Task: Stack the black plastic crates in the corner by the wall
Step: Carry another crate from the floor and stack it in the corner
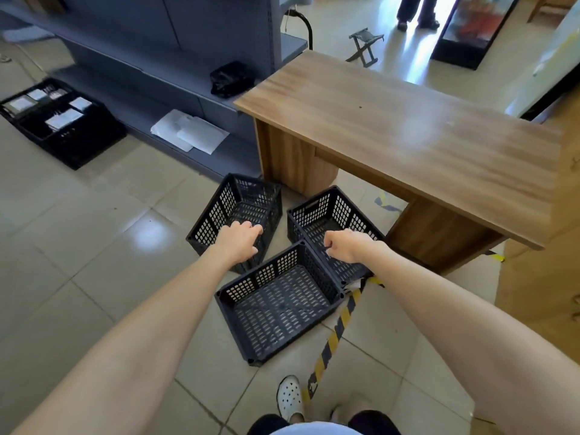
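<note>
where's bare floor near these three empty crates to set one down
Bare tile lies left of the left crate and near crate, out toward the filled crate. The wooden desk top is bare too. It is crowded where the crates meet, around the right crate, desk leg and striped tape.

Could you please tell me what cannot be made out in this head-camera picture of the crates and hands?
- Left hand: its fingertips drop behind the left crate rim, so the grip is unclear.
- Right hand: curled over the right crate; contact is uncertain.
- Far crate: contents blurred, too small to identify.
- Bystander: cut off by the top edge.
</note>
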`<state>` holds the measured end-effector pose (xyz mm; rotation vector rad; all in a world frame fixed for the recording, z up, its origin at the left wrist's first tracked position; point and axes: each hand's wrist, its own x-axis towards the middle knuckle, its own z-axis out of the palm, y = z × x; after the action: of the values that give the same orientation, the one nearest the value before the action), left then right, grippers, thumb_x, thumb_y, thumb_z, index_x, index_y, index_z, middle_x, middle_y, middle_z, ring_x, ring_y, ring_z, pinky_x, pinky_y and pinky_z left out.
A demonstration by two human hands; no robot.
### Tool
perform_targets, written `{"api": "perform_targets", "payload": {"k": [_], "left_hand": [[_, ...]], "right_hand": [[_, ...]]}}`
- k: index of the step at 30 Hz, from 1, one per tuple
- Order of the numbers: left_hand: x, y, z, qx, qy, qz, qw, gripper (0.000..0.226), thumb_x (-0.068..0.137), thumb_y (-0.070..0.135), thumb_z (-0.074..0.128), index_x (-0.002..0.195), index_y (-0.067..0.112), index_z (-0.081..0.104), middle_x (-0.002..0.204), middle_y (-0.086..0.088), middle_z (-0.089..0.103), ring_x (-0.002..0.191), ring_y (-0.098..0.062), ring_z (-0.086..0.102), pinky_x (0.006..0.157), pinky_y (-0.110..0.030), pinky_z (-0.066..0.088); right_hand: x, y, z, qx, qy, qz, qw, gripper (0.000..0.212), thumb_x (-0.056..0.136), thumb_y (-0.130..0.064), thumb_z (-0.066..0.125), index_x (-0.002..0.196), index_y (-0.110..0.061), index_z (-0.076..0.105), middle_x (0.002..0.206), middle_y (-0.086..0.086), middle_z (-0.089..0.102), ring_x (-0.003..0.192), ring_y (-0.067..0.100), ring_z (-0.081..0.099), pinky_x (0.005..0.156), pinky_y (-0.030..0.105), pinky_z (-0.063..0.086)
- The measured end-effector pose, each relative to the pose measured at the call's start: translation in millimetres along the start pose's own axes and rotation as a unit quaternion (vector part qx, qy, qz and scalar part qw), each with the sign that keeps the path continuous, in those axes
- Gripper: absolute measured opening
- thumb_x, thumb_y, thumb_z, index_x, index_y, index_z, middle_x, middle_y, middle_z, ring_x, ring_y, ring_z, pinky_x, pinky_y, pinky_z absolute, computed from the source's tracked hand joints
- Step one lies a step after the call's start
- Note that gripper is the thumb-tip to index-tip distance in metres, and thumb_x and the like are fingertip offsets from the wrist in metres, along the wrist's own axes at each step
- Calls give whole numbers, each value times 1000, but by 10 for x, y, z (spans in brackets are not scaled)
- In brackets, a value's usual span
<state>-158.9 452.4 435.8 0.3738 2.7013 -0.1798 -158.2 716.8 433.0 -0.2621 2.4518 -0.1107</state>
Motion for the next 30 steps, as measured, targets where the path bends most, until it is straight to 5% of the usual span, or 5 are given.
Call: {"api": "perform_targets", "payload": {"k": [12,15,20,30], "left_hand": [[487,-168,553,-104,-67,-118,985,49,92,29,59,138,21,45,136,-8,53,124,-32,50,95,-44,45],[552,-63,657,-186,-90,-181,962,47,92,25,60,136,17,47,137,-9,54,127,-32,49,104,-45,42],[594,247,760,-270,-74,-274,920,44,92,22,58,135,18,50,136,-9,55,126,-33,49,105,-45,40],[-169,881,1059,-325,-89,-440,832,50,91,27,58,139,22,44,139,-8,50,128,-34,47,105,-49,40]], "right_hand": [[1365,254,-176,-91,-100,-67,989,31,99,-35,44,126,-20,51,106,6,53,83,25,54,61,32,41],[1693,211,-335,-136,-126,-119,975,34,99,-34,44,128,-17,52,120,13,58,102,34,59,82,40,50],[2062,4,-540,-173,-128,-192,957,33,99,-32,46,126,-17,55,123,13,60,111,35,58,94,43,49],[1906,-573,-279,-293,-160,-314,889,25,96,-35,46,116,-22,54,120,10,58,102,33,58,85,42,50]]}}
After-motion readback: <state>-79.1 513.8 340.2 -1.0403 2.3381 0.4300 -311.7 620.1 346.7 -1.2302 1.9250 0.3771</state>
